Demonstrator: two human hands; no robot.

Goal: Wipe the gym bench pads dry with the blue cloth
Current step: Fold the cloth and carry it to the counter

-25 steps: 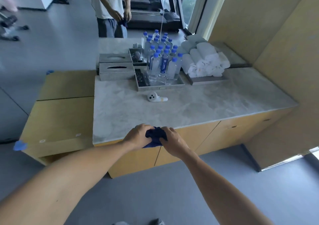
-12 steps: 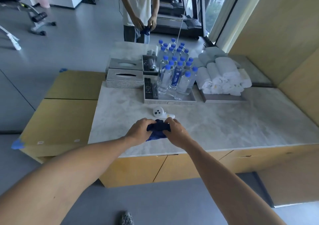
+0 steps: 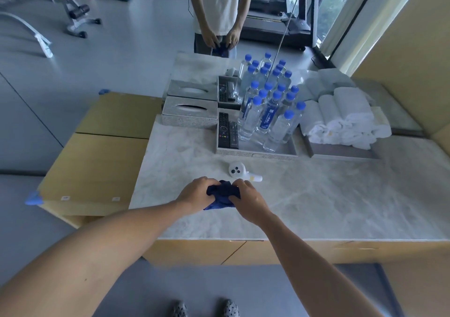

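Observation:
The blue cloth (image 3: 222, 196) is bunched into a dark ball between both hands, above the near part of a marble counter (image 3: 316, 207). My left hand (image 3: 197, 193) grips its left side and my right hand (image 3: 247, 201) grips its right side. A gym bench (image 3: 73, 12) with black pads shows in the mirror at the top left, far from my hands.
On the counter stand a tray (image 3: 255, 152) of blue-capped water bottles (image 3: 270, 107) and remotes, a tissue box (image 3: 190, 112), rolled white towels (image 3: 341, 114) and a small white device (image 3: 239, 172) just beyond my hands. A wall mirror behind reflects a person (image 3: 219, 12). Wooden cabinets (image 3: 97, 161) lie left.
The view has moved closer over the counter. Both hands with the bunched cloth now sit further over the marble top, near the white device.

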